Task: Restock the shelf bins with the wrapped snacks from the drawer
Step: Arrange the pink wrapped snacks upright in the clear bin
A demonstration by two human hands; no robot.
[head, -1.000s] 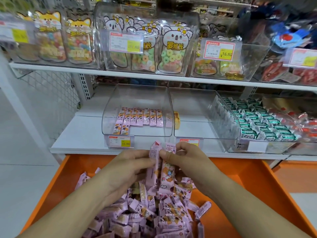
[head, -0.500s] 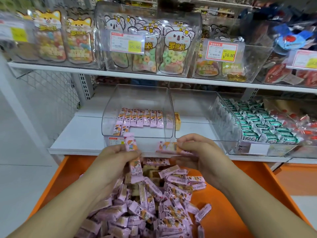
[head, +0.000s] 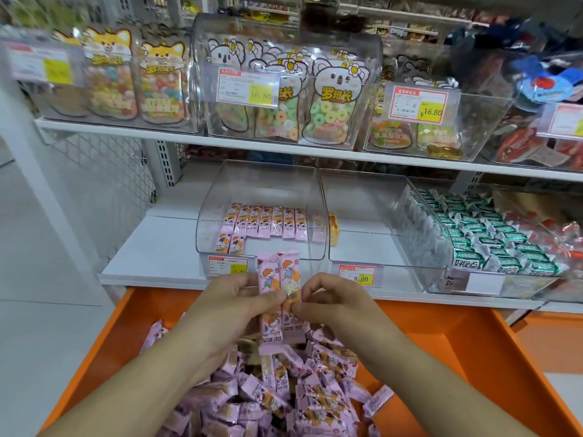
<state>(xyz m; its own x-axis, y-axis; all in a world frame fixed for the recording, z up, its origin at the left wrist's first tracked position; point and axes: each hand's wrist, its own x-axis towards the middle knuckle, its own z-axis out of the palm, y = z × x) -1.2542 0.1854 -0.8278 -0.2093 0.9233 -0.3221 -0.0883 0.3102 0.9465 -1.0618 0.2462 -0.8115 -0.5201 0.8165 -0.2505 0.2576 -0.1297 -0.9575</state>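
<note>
At frame centre, the left hand (head: 235, 305) and right hand (head: 331, 302) pinch two upright pink snack packets (head: 277, 279). Below lies the orange drawer (head: 473, 357).

A single head-worn, wide-angle camera looks forward and down from a person standing close before a store shelf (head: 157, 272). The view faces the shelving squarely, with the lower shelf's clear bins (head: 262, 200) at mid-frame and an upper shelf (head: 126, 129) of bagged sweets bowing across the top from lens distortion. Both forearms enter from the bottom edge, the left hand (head: 230, 301) and right hand (head: 334, 302) meeting near centre, very near the lens. An open orange drawer (head: 457, 357) fills the lower frame directly beneath the camera. Pale floor (head: 38, 326) shows at the left edge. The far right is blurred. No second view exists to overlap.
</note>
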